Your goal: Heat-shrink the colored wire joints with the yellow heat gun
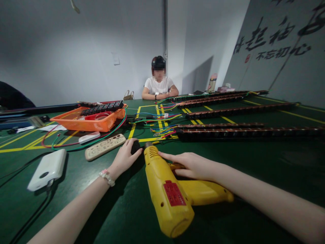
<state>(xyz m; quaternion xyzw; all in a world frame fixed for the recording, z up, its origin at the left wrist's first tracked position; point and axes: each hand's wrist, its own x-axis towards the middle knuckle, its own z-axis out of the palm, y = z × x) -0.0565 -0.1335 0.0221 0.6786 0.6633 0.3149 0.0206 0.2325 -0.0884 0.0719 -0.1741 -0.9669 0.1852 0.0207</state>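
Note:
A yellow heat gun (158, 183) with a red label lies on the green table, its metal nozzle pointing away from me and its handle out to the right. My right hand (194, 164) rests against its far right side. The index finger stretches to the vented front of the barrel, and the other fingers lie near the trigger, not wrapped round the handle. Left of the nozzle, my left hand (127, 154) has thumb and fingers around a small black object (136, 147) whose kind I cannot make out.
An orange basket (101, 126) holds black parts and wires. Nearby lie a beige patterned strip (105, 147) and a white power bank (48, 169) with a cable. Long black strips (241, 133) with coloured wires stretch right. A person (158, 83) sits across the table (254, 169).

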